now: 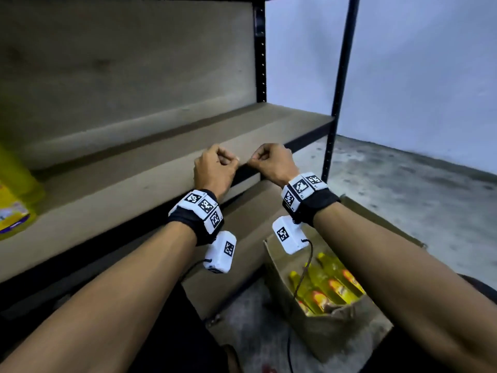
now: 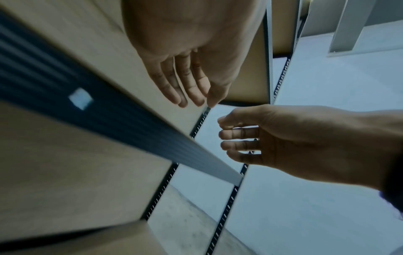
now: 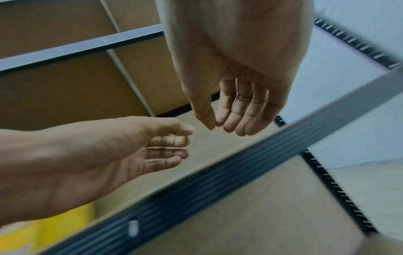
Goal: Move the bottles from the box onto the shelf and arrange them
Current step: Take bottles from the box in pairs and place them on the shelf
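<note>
Several yellow bottles (image 1: 328, 281) with red-orange labels lie in an open cardboard box (image 1: 336, 327) on the floor at lower right. One more yellow bottle (image 1: 16, 195) stands on the shelf board (image 1: 134, 179) at the far left; it also shows in the right wrist view as a yellow bottle (image 3: 54, 227). My left hand (image 1: 215, 168) and right hand (image 1: 271, 162) hover side by side over the shelf's front edge, fingertips almost meeting. Both hold nothing, with fingers loosely curled. The wrist views show the left hand (image 2: 185, 82) and right hand (image 3: 235, 103) relaxed.
A black metal post (image 1: 338, 90) marks the shelf's right end, with a white wall behind it. A lower shelf board (image 1: 242, 224) lies under my wrists. Bare concrete floor (image 1: 403, 197) spreads to the right of the box. A thin cable (image 1: 304, 273) hangs over the box.
</note>
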